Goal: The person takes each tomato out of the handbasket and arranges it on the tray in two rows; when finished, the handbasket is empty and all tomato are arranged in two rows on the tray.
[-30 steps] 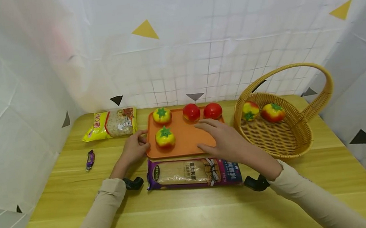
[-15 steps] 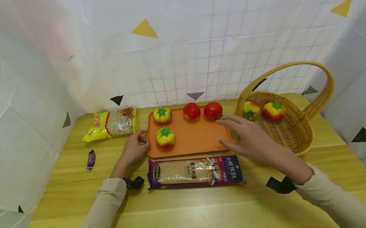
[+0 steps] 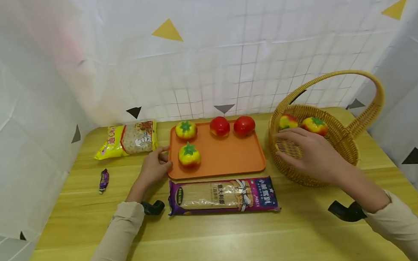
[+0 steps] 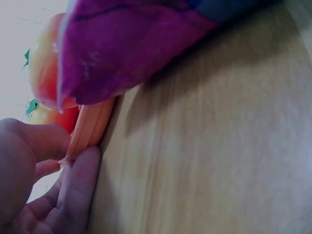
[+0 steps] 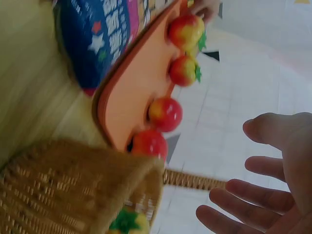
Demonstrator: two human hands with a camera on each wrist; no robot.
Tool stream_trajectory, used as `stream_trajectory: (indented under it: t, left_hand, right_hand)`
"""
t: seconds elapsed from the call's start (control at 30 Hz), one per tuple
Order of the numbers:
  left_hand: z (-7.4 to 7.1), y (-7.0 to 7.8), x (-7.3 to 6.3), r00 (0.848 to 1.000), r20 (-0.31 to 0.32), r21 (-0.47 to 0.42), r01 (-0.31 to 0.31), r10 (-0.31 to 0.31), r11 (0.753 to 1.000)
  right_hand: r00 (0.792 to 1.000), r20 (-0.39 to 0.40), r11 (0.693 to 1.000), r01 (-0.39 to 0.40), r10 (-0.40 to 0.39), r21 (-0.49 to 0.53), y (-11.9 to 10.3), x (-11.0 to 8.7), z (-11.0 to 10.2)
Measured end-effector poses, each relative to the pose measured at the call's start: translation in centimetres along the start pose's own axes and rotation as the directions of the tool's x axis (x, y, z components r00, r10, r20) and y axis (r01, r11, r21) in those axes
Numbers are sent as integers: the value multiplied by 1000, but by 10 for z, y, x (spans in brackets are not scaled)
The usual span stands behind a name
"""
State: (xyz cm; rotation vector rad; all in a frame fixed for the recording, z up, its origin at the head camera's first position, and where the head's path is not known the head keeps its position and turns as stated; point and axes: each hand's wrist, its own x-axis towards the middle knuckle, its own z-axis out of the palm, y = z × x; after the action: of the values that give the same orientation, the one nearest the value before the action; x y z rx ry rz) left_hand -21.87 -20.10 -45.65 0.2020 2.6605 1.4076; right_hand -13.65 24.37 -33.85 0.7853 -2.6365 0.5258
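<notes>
My left hand (image 3: 155, 167) pinches the left edge of the orange tray (image 3: 231, 158); in the left wrist view the tray rim (image 4: 87, 124) sits between thumb and finger. On the tray lie two yellow-and-red toy fruits with green leafy tops, a front one (image 3: 189, 156) and a back one (image 3: 186, 130). Two red fruits (image 3: 219, 126) (image 3: 244, 125) sit along its back edge. My right hand (image 3: 312, 153) holds nothing, fingers spread, over the front left of the wicker basket (image 3: 345, 153). Two yellow-and-red fruits, one (image 3: 314, 126) farther right than the other (image 3: 287, 121), are inside.
A purple pasta packet (image 3: 222, 195) lies along the tray's front edge. Left of the tray are a yellow food bag (image 3: 128, 139) and a small purple wrapped candy (image 3: 103, 180). The basket's tall handle (image 3: 374, 107) arches up on the right. White sheeting (image 3: 201, 62) walls the table's back.
My right hand has moved right, from above the tray to over the basket, with its fingers apart throughout. The left hand stays at the tray's left edge.
</notes>
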Motion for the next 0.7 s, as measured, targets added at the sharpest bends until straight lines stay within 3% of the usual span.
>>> stream_trajectory:
  t: [0.37, 0.53, 0.7]
  left_hand:
    - [1, 1, 0, 1000, 11, -48, 21, -20, 999]
    - [0, 2, 0, 1000, 10, -42, 19, -19, 999]
    - [0, 2, 0, 1000, 5, -20, 19, -19, 1000]
  right_hand:
    - [993, -98, 997, -66, 62, -34, 40, -7, -19]
    - [990, -46, 990, -134, 132, -50, 59, -9, -22]
    - [973, 34, 972, -226, 228, -71, 75, -10, -24]
